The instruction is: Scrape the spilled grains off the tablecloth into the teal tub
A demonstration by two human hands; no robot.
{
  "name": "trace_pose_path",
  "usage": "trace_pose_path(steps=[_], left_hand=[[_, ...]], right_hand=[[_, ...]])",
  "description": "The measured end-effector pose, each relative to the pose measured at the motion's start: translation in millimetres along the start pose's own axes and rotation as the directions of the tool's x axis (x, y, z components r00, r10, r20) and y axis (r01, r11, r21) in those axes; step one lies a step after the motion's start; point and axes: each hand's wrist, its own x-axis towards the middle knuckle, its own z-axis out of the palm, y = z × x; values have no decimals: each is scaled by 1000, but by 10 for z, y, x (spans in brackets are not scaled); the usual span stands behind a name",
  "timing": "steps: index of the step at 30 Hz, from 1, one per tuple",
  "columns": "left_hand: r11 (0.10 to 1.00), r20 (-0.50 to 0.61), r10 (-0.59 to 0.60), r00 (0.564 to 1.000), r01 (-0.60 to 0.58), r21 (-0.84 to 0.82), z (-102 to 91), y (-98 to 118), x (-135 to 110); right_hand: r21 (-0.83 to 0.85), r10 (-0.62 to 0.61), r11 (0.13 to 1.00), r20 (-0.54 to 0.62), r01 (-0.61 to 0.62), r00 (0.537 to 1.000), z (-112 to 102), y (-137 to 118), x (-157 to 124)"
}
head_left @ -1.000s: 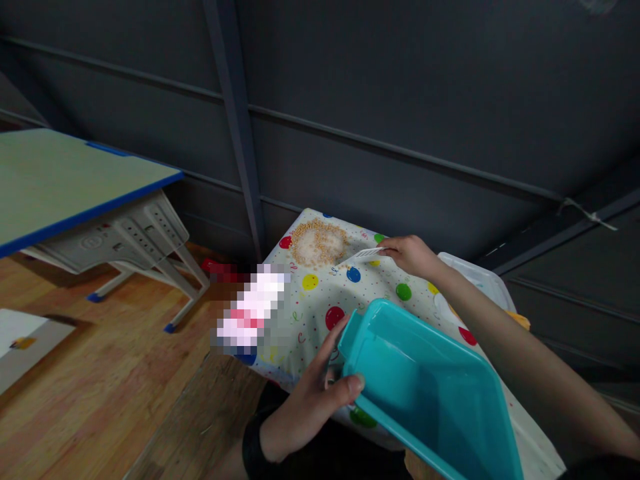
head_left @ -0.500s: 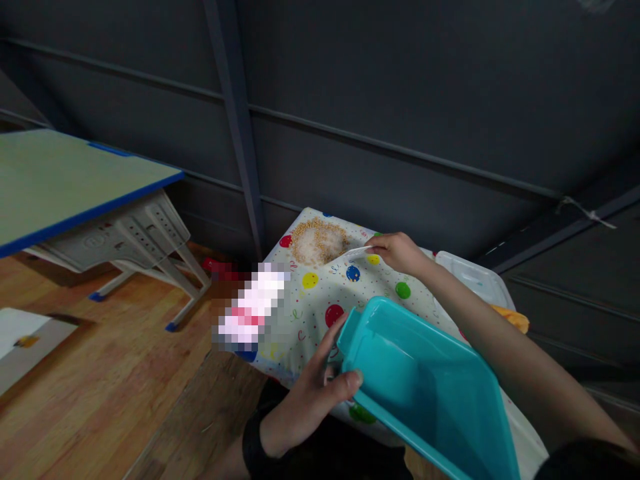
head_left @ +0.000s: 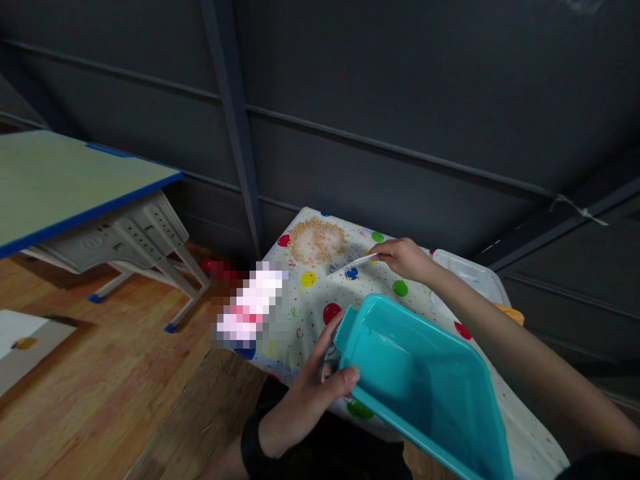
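My left hand point(head_left: 313, 393) grips the near left end of a teal plastic bin point(head_left: 430, 393), thumb over the rim and fingers around the outside. The bin is tilted, and its visible inside is bare. My right hand point(head_left: 404, 257) pinches a thin white sheet point(head_left: 353, 264), seen almost edge-on, just above the tablecloth. To the left of the sheet and apart from it lies a spread heap of white grains ringed with yellow beans point(head_left: 317, 241). A few loose beans lie under the sheet's edge.
The tablecloth point(head_left: 295, 333) has balloon prints. A clear plastic lid or tray point(head_left: 473, 273) and something orange point(head_left: 511, 313) are at the right, partly behind my forearm. A blue-edged desk point(head_left: 90, 180) stands left; a dark panelled wall point(head_left: 400, 87) rises behind. A blurred-out object point(head_left: 253, 303) lies at the left.
My right hand has shifted slightly right and toward me, drawing the white sheet away from the heap. The sheet looks flatter now. My left hand and the bin have barely moved.
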Motion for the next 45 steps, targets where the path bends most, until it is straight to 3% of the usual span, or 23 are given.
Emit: trace_pose_path(steps=[8,12,16,20,35,42,45], left_hand=[[1000,-12,-3,1000,3,-15,26,-34,-79],[998,-9,-40,999,39,-46,24,-77,-168],[999,-44,-48,998,48,-18,13,-81,-236],[996,-100,-70,993,74,43,9,-37,-271],[992,-148,-94,985,106,75,33,-14,-255],[992,-134,-95,986,105,70,50,-9,-251],[990,-133,-112,985,122,74,46,-5,-246]], right_hand=[[38,18,999,44,-20,999,-85,-7,-15],[51,30,998,-6,-30,1000,-99,-30,2],[66,-40,997,-80,45,996,-24,-96,17],[105,-96,989,-63,102,993,70,-136,-4],[95,-21,995,9,20,1000,-79,-62,-250],[50,-39,998,3,39,999,-119,-2,-300],[-16,16,1000,-58,-17,998,-225,-101,-269]])
